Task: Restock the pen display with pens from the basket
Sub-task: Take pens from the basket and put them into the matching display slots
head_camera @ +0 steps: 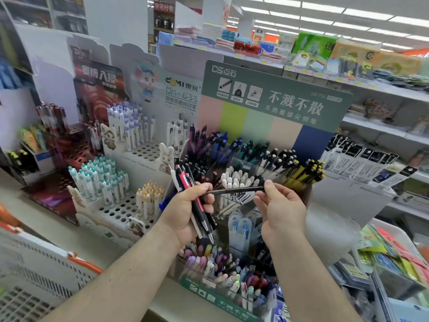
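— Black barrel, single pen [234,190], lying level between my hands: my right hand [282,205] pinches one end, my left hand [193,210] touches the other. Left also grips a bundle of pens [197,201], points down.

— Surroundings?

— Directly behind my hands, the green-headed pen display [276,101], its clear compartments crowded with pens. White perforated racks [130,205] stand to the left. The basket [34,263] sits lower left.

— Obstructions?

— My forearms cover part of the front compartments. The basket is cut off by the frame; its contents cannot be made out.
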`<state>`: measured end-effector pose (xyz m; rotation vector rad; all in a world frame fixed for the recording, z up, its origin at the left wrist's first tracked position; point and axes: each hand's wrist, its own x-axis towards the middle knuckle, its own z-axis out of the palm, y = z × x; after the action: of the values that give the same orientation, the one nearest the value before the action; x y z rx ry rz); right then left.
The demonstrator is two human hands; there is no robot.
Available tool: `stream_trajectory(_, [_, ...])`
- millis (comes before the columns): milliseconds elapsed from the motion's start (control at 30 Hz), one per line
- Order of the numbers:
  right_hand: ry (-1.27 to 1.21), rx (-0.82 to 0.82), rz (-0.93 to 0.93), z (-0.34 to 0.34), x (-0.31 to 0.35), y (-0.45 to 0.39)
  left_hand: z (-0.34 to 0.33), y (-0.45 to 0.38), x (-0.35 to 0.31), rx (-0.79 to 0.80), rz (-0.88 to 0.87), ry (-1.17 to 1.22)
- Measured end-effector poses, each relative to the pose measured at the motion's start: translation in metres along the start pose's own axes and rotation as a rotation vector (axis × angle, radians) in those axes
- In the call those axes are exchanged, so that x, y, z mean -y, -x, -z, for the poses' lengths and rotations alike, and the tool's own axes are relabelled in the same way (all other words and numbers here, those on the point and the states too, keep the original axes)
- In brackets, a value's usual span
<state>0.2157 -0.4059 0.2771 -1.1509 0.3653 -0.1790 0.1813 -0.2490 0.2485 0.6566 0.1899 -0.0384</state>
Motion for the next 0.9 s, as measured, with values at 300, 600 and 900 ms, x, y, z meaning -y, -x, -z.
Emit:
stream_trajectory(300, [-0.059,0.083,0.031,-0.027,0.003,0.010,0.019,0.002,-0.027,0.043,-0.113,0.302])
stream_trajectory(600, [0.393,0.060,0.791,-0.075,0.009,-0.022,0.035,0.000,-0.036,-0.034,-0.105,0.193])
stream_trajectory(900, [0.978,0.356,0.900,-0.121,-0.029,-0.036,0.041,0.007,-0.036,0.002,-0.083,0.004])
